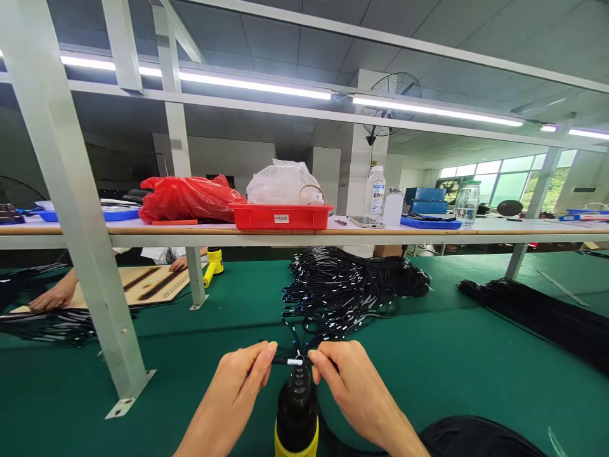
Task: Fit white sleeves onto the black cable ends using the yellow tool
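Note:
My left hand (238, 387) and my right hand (354, 388) are both closed in a pinch on a thin black cable (280, 360). The cable is stretched level between them, with a short white sleeve (294, 362) near its middle. Just below it, a black and yellow heat gun (297, 412) stands with its stepped nozzle pointing up. The nozzle tip is at the sleeve; I cannot tell whether they touch. Behind my hands lies a large bundle of black cables (342, 285) with many white and blue ends.
A white shelf (214, 239) crosses above the green table, carrying a red bin (285, 217) and bottles. Metal posts (102, 254) stand at left. Black cables (533, 317) lie at right. Another person's hands (54, 295) work beyond the left post, near another yellow heat gun (214, 263).

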Motion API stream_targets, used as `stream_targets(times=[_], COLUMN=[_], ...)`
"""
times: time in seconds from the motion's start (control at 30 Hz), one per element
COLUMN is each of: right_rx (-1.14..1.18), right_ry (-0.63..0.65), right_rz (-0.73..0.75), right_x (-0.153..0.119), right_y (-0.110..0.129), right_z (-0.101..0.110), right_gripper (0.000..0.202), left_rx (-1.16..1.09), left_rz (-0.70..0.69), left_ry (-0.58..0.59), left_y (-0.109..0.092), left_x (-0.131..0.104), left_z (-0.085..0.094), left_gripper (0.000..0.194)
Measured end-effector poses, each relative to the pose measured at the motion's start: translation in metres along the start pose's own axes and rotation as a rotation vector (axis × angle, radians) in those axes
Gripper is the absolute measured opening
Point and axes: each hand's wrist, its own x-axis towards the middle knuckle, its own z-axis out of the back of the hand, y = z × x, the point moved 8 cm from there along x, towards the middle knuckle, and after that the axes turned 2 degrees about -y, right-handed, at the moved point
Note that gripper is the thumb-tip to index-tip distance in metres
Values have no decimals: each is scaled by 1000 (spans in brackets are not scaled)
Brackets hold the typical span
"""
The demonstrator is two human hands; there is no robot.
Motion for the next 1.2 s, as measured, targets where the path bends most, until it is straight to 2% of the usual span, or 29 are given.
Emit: stream_targets(times=[0.2, 0.37, 0.57, 0.77, 0.97, 1.2], right_rx=[136, 225, 234, 208, 190, 162], right_ry=[-59, -53, -43, -49, -41, -55], right_rz=[-38, -56, -13, -13, -19, -18], right_x=[1, 2, 2, -2, -2, 0], right_y=[-9, -8, 0, -1, -1, -2], right_z=[5, 8, 14, 16, 15, 15], right_gripper=[28, 19, 20, 21, 22, 21], left_rx=[-64, -154, -267, -318, -291, -216], left_rz=[-3, 19, 43, 34, -7, -12], left_ry=[101, 136, 106, 120, 91, 89], left_y=[-7, -10, -7, -11, -16, -12], left_x=[2, 5, 7, 6, 6, 7], left_z=[-5, -2, 2, 0, 4, 3], left_gripper=[41, 31, 36, 28, 25, 25])
